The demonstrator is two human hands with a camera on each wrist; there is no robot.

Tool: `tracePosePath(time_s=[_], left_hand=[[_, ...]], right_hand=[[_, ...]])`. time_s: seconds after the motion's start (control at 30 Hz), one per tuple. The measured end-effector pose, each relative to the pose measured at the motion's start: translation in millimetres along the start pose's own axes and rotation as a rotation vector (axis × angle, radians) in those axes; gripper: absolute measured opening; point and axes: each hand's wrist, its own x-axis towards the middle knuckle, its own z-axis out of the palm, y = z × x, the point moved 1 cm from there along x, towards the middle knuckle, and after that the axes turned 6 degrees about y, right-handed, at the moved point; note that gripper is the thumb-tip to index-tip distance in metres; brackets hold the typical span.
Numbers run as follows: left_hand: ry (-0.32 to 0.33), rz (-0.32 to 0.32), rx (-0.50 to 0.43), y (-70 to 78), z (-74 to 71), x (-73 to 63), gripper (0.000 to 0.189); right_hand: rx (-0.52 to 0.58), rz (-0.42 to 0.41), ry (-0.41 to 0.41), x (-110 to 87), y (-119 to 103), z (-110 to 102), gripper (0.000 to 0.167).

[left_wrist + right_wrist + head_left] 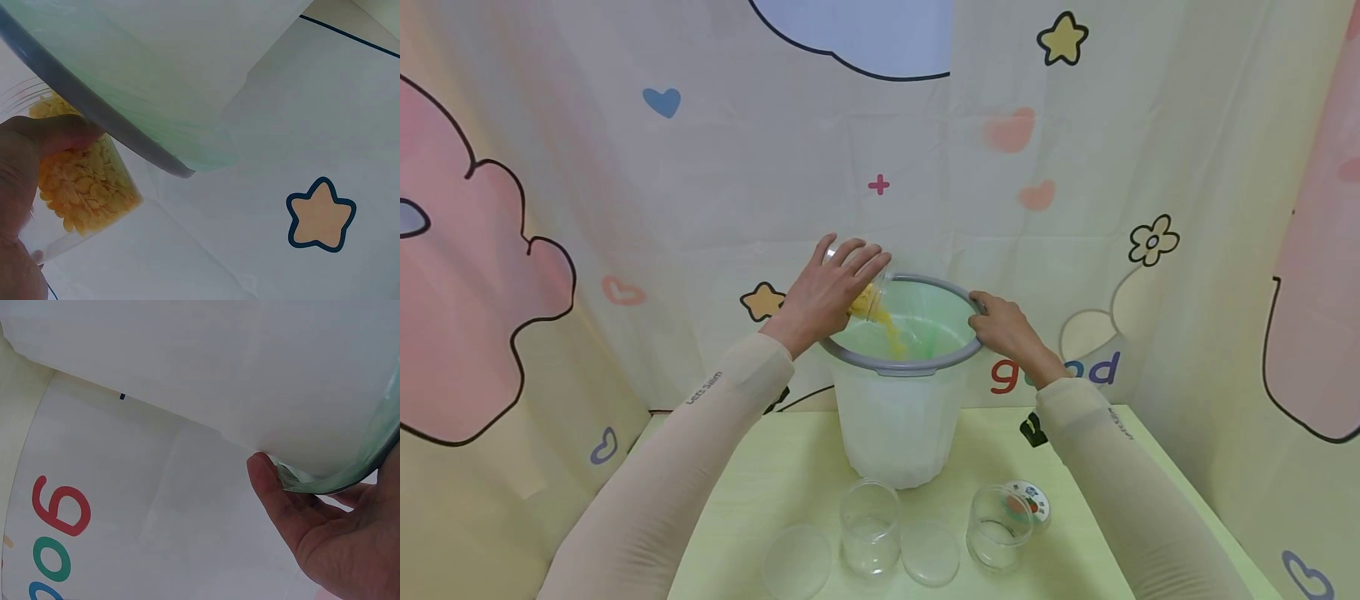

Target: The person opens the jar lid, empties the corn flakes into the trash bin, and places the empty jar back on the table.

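My left hand (826,298) grips a clear jar (65,245) of yellow flakes, tilted mouth-down over the left side of a white trash bin (898,425). Flakes (891,333) fall in a stream from its mouth into the bin. More flakes (87,190) fill much of the jar in the left wrist view, with the thumb across its side. A thin green bag (943,321) lines the bin and folds over beneath the grey rim (917,365). On the bin's right side, my right hand (1007,329) holds the rim, fingers beneath it.
Two clear jars, one at centre (870,533) and one at right (996,537), stand on the table (752,467) before the bin. Two translucent lids (797,562) and a printed lid (1036,500) lie near them. A patterned curtain (760,167) hangs close behind.
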Motion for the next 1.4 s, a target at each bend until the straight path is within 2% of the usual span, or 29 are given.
tracePosePath(time_s=[0.93, 1.2, 1.4], left_hand=[[-0.001, 0.032, 0.031, 1.0, -2.6, 2.2, 0.088], [-0.026, 0.05, 0.069, 1.4, -3.1, 1.5, 0.095], [-0.02, 0.06, 0.081, 2.0, -2.9, 1.0, 0.096]], right_hand=[[-0.001, 0.011, -0.005, -0.2, -0.9, -1.0, 0.059], [0.004, 0.007, -0.003, -0.4, -1.4, -1.2, 0.059], [0.008, 0.003, -0.005, 0.0, 0.0, 0.0, 0.059]])
